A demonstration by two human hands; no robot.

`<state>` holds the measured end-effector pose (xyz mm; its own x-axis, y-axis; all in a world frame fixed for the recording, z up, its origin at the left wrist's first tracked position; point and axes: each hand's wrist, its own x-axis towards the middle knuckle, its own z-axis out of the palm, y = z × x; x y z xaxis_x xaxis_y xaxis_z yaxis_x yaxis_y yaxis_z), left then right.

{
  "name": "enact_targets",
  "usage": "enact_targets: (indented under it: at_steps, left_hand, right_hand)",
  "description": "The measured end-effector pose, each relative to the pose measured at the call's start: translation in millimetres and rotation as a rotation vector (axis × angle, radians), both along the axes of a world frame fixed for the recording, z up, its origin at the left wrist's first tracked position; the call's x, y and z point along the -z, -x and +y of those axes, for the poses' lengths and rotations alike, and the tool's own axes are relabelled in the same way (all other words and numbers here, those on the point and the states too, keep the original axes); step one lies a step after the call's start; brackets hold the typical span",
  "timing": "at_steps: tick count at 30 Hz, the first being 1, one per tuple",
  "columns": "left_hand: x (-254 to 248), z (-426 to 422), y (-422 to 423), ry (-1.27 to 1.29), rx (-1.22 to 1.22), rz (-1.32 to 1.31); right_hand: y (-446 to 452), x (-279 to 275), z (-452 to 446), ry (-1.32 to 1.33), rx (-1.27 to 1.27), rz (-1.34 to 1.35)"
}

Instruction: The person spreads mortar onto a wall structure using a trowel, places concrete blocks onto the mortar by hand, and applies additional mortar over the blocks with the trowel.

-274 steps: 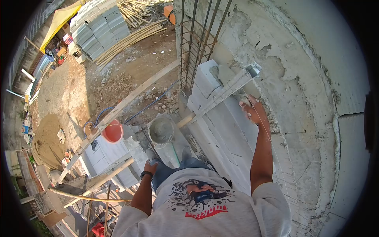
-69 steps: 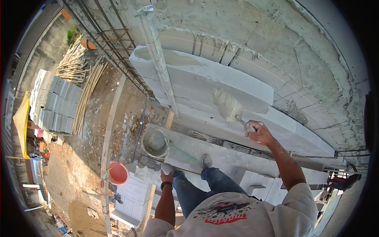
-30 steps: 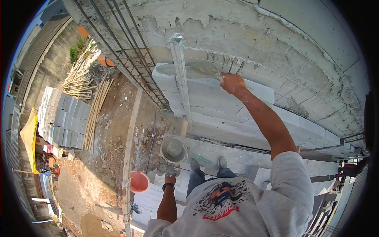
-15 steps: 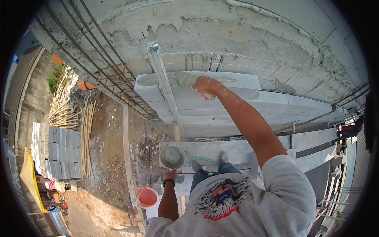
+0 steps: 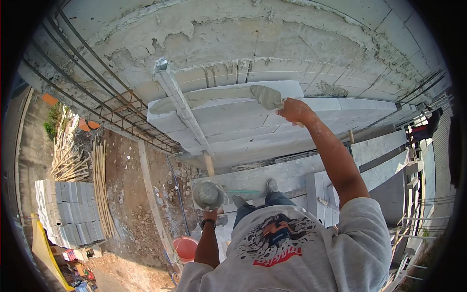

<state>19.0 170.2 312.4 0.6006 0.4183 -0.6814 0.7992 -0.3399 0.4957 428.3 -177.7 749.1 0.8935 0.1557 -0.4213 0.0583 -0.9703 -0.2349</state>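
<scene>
My right hand (image 5: pixel 296 112) is closed round the handle of a trowel (image 5: pixel 267 97). The mortar-coated blade lies against the top of a white block course (image 5: pixel 293 88), near its right end. A grey strip of wet mortar (image 5: pixel 214 95) runs along that top, left of the blade. Lower down, my left hand (image 5: pixel 210 215) is closed at the near rim of a bucket (image 5: pixel 224 197) with grey mortar inside; its fingers are partly hidden. An upright metal profile (image 5: pixel 182 104) crosses the front of the blocks near their left end.
Rebar (image 5: pixel 141 114) stands left of the wall. Underfoot are scaffold boards (image 5: pixel 292 170), with blocks (image 5: pixel 318 194) to the right. A red bucket (image 5: pixel 186 248) sits lower left. On the ground beyond are stacked blocks (image 5: pixel 73 209) and bamboo poles (image 5: pixel 99 180). A string (image 5: pixel 219 77) runs along the wall.
My right hand has drawn the trowel rightward along the block top, and the mortar strip now reaches further right. My left hand stays at the bucket. The whole view has shifted slightly.
</scene>
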Motion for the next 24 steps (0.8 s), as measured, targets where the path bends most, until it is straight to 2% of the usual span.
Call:
enact_targets:
  at_steps: [4,7,9,13,14,15,17,21,24]
  left_hand:
    - [-6.0,16.2,-14.4,-0.015,-0.03,-0.014]
    - [-7.8,23.8,-19.8,0.039,-0.073,0.006]
    - [-6.0,25.2,-22.1,0.122,-0.144,0.012]
    - [2.3,19.9,-17.6,0.029,-0.065,0.032]
    - [10.4,16.5,-13.5,-0.013,-0.019,0.011]
    - [16.5,13.6,-11.0,-0.057,0.024,-0.01]
    - [-8.8,2.2,-15.0,-0.004,0.008,0.038]
    - [-22.5,-13.9,-19.0,0.015,0.034,0.044]
    - [-7.1,-16.6,-13.7,0.048,-0.006,-0.004]
  right_hand:
    - [1.6,7.5,-26.4,0.092,0.021,-0.166]
    - [-3.6,14.0,-40.6,0.039,0.111,-0.063]
    - [2.1,19.6,-45.3,-0.259,0.321,0.035]
    - [18.8,30.8,-24.7,-0.709,0.614,0.143]
    - [16.0,48.1,-23.7,-0.971,0.699,0.261]
    - [15.5,52.9,-16.5,-1.097,0.765,0.311]
    - [16.8,58.5,12.3,-1.35,0.893,0.423]
    - [15.8,70.2,66.0,-1.466,0.805,0.587]
    - [15.9,71.6,111.3,-1.395,0.764,0.628]
